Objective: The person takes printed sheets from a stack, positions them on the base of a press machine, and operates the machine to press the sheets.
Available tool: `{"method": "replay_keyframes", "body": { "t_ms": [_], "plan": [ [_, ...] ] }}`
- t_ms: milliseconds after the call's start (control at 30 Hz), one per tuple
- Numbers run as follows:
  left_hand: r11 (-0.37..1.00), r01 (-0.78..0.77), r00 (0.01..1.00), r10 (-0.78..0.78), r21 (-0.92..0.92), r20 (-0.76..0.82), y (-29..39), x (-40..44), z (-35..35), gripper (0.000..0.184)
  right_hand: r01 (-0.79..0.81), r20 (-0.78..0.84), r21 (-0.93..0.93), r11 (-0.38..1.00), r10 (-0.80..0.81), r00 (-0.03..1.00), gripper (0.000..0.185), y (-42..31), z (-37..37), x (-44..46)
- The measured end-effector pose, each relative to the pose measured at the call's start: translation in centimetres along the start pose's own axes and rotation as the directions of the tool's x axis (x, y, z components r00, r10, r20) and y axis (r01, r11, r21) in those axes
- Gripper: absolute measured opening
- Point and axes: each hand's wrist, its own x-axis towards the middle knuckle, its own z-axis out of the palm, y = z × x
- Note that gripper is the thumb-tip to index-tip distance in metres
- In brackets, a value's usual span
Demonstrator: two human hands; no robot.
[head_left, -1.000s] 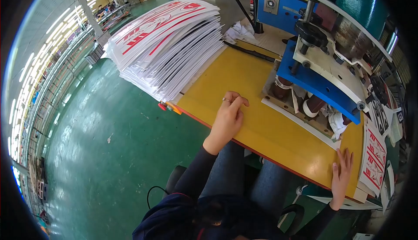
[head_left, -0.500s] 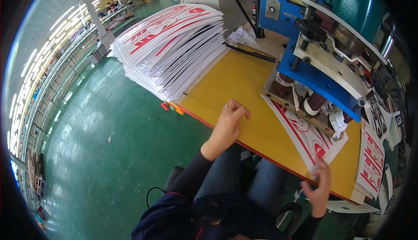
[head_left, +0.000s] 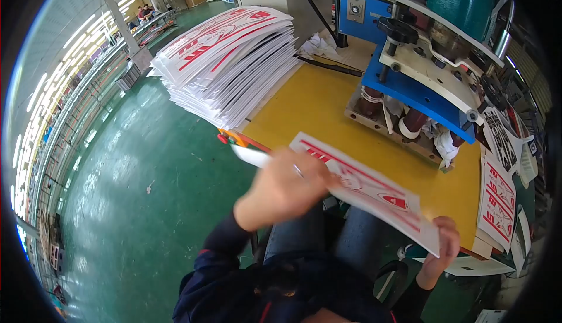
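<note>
A white sheet with red print (head_left: 374,191) is lifted off the yellow tabletop and tilts down to the right. My right hand (head_left: 442,245) grips its right end, thumb and fingers closed on the corner. My left hand (head_left: 287,185), blurred and wearing a ring, is closed at the sheet's left part, its fingertips over the print. A white flap (head_left: 250,156) sticks out left of this hand; whether it belongs to the same sheet I cannot tell. Behind the sheet stands a press with a blue plate (head_left: 418,103) and a metal base (head_left: 398,135) on the tabletop.
A tall stack of printed sheets (head_left: 234,59) stands at the table's back left. More printed sheets (head_left: 497,203) lie at the right edge. A blue control panel (head_left: 356,7) rises at the back. The yellow tabletop (head_left: 293,103) has a red button (head_left: 222,139) at its left edge.
The printed sheet has come out from under the press and up toward me. My right hand has closed on its corner. My left hand has moved down and left, onto the sheet.
</note>
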Motion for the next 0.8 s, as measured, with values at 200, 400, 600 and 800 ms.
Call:
{"method": "replay_keyframes", "body": {
  "t_ms": [200,400,600,800],
  "plan": [
    [0.849,0.515,0.855,-0.499,0.121,-0.138,-10.7,10.8,-13.8,0.034,-0.126,0.012,-0.072,0.989,0.127,0.992,0.018,0.8,-5.5,0.9],
    [0.442,0.133,0.875,0.368,0.887,-0.315,-21.6,19.7,-22.5,0.014,-0.245,-0.064,-0.478,0.843,0.245,0.967,0.033,-0.9,-8.9,2.4],
    [0.313,0.422,0.899,-0.261,0.851,-0.35,-29.1,15.6,-16.3,0.026,-0.131,-0.128,-0.985,0.116,0.034,0.991,0.052,3.2,-18.2,6.6],
    [0.556,0.138,0.905,-0.406,0.819,0.123,-24.6,6.3,-8.6,0.03,-0.124,-0.132,-0.991,-0.045,0.338,0.932,0.047,7.6,-22.2,3.0]
  ]
}}
